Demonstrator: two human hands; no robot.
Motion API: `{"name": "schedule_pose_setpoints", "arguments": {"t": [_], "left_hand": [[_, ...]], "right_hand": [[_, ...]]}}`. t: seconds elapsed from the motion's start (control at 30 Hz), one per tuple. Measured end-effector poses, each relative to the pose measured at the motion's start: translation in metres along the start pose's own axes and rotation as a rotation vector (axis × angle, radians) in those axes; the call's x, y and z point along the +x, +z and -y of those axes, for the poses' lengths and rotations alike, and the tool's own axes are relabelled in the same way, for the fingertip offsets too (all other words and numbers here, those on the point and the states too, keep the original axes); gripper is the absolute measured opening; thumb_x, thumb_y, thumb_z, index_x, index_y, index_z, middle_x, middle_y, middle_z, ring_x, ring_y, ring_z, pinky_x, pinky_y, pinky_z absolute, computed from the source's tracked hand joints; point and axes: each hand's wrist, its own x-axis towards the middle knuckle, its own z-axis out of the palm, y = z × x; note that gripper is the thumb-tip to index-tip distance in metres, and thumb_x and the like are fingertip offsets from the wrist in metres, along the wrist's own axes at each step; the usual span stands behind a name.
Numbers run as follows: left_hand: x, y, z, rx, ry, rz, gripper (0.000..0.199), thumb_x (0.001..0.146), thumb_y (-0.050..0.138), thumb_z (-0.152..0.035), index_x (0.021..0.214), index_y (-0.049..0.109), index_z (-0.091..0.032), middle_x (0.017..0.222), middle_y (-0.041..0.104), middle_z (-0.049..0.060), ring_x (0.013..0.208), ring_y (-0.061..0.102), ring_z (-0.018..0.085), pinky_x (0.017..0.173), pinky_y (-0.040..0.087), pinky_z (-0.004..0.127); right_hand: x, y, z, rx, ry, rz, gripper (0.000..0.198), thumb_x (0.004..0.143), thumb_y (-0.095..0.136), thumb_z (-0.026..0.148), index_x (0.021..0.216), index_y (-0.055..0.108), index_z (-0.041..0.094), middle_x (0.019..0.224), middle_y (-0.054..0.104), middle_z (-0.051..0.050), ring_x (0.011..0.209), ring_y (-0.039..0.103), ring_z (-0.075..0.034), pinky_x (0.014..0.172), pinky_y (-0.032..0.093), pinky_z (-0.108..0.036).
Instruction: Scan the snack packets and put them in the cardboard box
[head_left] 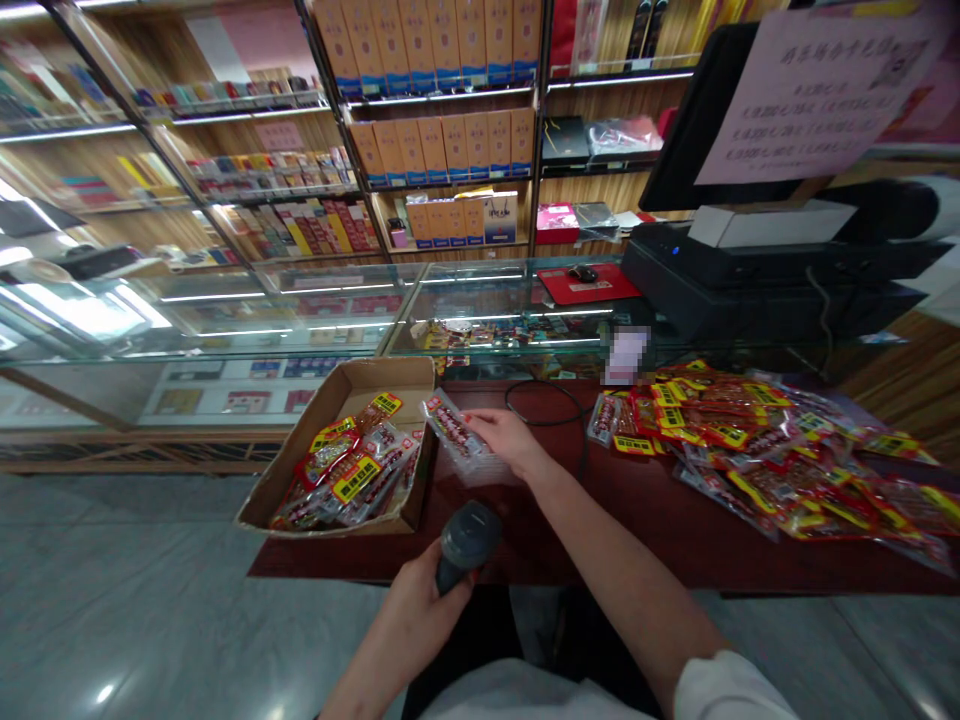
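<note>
Cardboard sides let the box (390, 375) pen in loose packets (356, 470). Just beside it, the right hand (504, 437) pinches one packet (450, 425) at its end, leaving most of its face uncovered; the left hand (427, 600) wraps its fingers round the scanner (469, 540), leaving its head clear.

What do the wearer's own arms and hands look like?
The left hand and right hand are bare, and the right hand's nails look red. A white sleeve on the right leaves that forearm bare; no watch or bracelet shows. No left sleeve can be made out.
</note>
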Motion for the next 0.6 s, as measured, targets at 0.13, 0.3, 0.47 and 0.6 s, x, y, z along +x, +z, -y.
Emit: {"name": "schedule_pose_setpoints", "arguments": {"t": [0.13,0.3,0.47,0.6], "left_hand": [[0.002,0.004,0.001,-0.02,0.012,0.036,0.016,0.08,0.065,-0.026,0.092,0.071,-0.018,0.059,0.064,-0.002,0.066,0.067,0.023,0.063,0.049,0.027],[0.005,0.005,0.007,0.0,0.036,0.05,0.014,0.082,0.064,-0.025,0.092,0.07,-0.018,0.061,0.065,-0.003,0.06,0.065,0.02,0.062,0.048,0.027],[0.011,0.005,0.005,0.013,0.046,0.062,0.014,0.081,0.063,-0.024,0.092,0.071,-0.018,0.059,0.064,-0.003,0.061,0.065,0.02,0.061,0.047,0.026],[0.014,0.01,-0.003,-0.011,0.05,0.075,0.016,0.081,0.065,-0.027,0.094,0.071,-0.018,0.059,0.064,-0.003,0.059,0.065,0.02,0.06,0.047,0.026]], "right_hand": [[0.009,0.023,0.022,-0.244,-0.081,0.069,0.032,0.094,0.067,0.04,0.124,0.077,0.031,0.11,0.081,-0.002,0.088,0.076,-0.018,0.079,0.061,-0.031],[-0.006,-0.079,0.019,-0.609,-0.128,-0.323,0.038,0.097,0.059,0.026,0.134,0.069,0.019,0.138,0.068,-0.015,0.131,0.061,-0.029,0.116,0.042,-0.045],[-0.025,-0.174,-0.006,-1.192,0.132,-0.829,0.052,0.095,0.064,0.034,0.139,0.058,0.008,0.135,0.061,-0.031,0.131,0.057,-0.044,0.103,0.048,-0.057],[-0.03,-0.189,-0.024,-1.292,0.224,-0.783,0.061,0.09,0.072,0.038,0.143,0.055,0.013,0.132,0.063,-0.029,0.126,0.061,-0.043,0.097,0.051,-0.054]]}}
